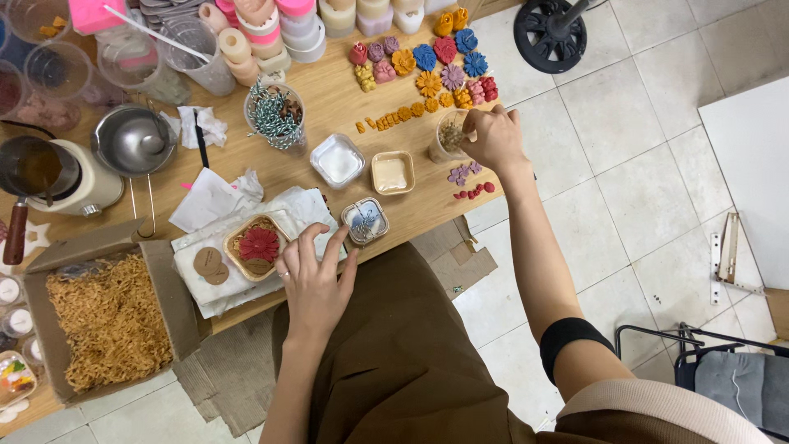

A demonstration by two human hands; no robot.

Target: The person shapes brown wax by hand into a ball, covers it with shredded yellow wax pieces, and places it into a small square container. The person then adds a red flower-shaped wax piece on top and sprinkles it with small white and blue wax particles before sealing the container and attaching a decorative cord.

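1. The right hand (491,138) reaches out over the far side of the wooden table (329,107), fingers curled together into the mouth of a small clear cup (448,136) of pale bits. Whether the fingertips pinch anything inside cannot be told.
2. The left hand (314,279) rests at the near edge of the table, fingers spread and flat. Its fingertips lie on white wrapping paper (292,210), the forefinger just beside a small square clear container (366,220).
3. Left of that hand, touching the paper, sits a square kraft box (256,247) with a red flower-shaped piece (260,243) inside. Two round brown tags (210,265) lie just beside it.
4. Between the two hands stand a square tray with white filling (338,160) and a square tray with cream filling (392,172).
5. Just below the right hand lie small purple flower shapes (462,173) and red bits (472,192).
6. Beyond the cup lie rows of coloured wax flowers (427,62) in orange, blue, red and purple.
7. At the far left an open cardboard box (164,279) holds straw-like shred (107,321), near a metal bowl (133,141) and a cream melting pot (57,173).
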